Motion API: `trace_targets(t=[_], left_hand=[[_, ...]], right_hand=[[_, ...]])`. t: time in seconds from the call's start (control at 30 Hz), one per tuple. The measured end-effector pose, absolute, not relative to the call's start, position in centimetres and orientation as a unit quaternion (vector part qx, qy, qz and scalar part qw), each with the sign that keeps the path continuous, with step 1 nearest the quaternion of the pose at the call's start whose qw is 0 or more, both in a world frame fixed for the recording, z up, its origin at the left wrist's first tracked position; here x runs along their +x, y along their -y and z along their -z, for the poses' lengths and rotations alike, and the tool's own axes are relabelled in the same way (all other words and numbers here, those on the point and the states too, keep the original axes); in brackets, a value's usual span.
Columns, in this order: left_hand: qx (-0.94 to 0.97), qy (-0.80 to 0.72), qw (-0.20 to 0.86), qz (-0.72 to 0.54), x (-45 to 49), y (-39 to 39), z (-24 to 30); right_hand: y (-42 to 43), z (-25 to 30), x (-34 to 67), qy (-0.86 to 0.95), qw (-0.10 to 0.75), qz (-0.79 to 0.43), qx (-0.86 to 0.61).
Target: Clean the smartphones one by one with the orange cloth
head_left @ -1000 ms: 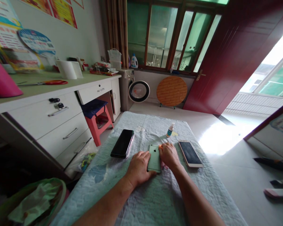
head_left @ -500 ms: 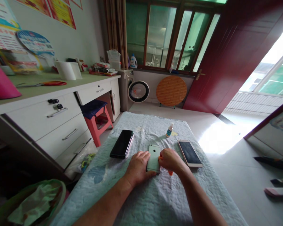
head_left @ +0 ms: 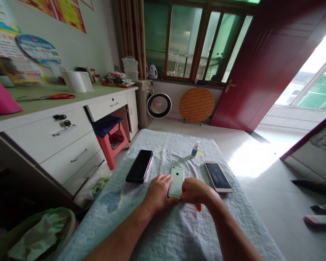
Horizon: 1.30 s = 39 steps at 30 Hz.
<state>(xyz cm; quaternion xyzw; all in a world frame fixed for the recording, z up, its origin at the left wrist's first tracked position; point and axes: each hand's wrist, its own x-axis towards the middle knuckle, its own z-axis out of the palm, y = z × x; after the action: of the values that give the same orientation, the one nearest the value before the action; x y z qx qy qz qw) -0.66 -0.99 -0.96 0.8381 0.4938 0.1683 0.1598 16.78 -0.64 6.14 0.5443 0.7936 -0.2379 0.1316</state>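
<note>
A silver smartphone (head_left: 177, 180) with an apple logo lies back up on the quilted cloth (head_left: 163, 141). My left hand (head_left: 158, 190) grips its left side, with the thumb along the bottom edge. My right hand (head_left: 194, 190) is closed at the lower right edge of the phone, holding a small orange tool (head_left: 198, 207). One end of that tool sticks out below the hand; its other end and exact kind are hidden. To the left is a stack of dark phones (head_left: 140, 166). On the right lies a gold-framed phone (head_left: 218, 176), screen up.
A small spray bottle (head_left: 195, 150) stands behind the phones. Left of the covered surface are a white desk (head_left: 57, 127), a red stool (head_left: 114, 145) and a green bin (head_left: 67, 232). Farther back are a washing machine with its door open (head_left: 159, 105) and a round folded table (head_left: 197, 105).
My right hand has slid down along the phone's right edge towards its bottom corner, and the orange tool has moved with it. My left hand stays on the phone.
</note>
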Motion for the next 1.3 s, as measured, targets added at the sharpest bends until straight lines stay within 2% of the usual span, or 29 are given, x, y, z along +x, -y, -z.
trace_targets(t=[0.13,0.2,0.27,0.37,0.43,0.63,0.87,1.3], left_hand=[[0.836,-0.497,0.161,-0.168,-0.6,1.0,0.9],[0.836,-0.496,0.161,-0.170,-0.6,1.0,0.9],[0.836,-0.496,0.161,-0.171,-0.6,1.1,0.9],[0.828,-0.508,0.165,-0.171,-0.5,1.2,0.9],[0.825,-0.509,0.170,-0.176,-0.5,1.2,0.8],[0.832,-0.487,0.184,-0.193,-0.6,1.2,0.4],[0.835,-0.484,0.175,-0.194,-0.6,1.2,0.4],[0.838,-0.486,0.169,-0.182,-0.5,1.1,0.6]], right_hand=[[0.7,-6.5,16.8,-0.769,0.134,0.345,0.521],[0.6,-6.4,16.9,-0.764,0.118,0.354,0.526],[0.3,-6.1,16.8,-0.779,0.069,0.290,0.552],[0.0,-5.3,16.6,-0.803,-0.049,0.166,0.571],[-0.1,-4.6,16.4,-0.808,-0.095,0.142,0.564],[-0.9,-2.7,16.3,-0.806,-0.089,0.184,0.555],[-2.6,-1.0,17.6,-0.746,-0.121,0.104,0.646],[-3.8,0.7,15.3,-0.767,-0.126,0.046,0.627]])
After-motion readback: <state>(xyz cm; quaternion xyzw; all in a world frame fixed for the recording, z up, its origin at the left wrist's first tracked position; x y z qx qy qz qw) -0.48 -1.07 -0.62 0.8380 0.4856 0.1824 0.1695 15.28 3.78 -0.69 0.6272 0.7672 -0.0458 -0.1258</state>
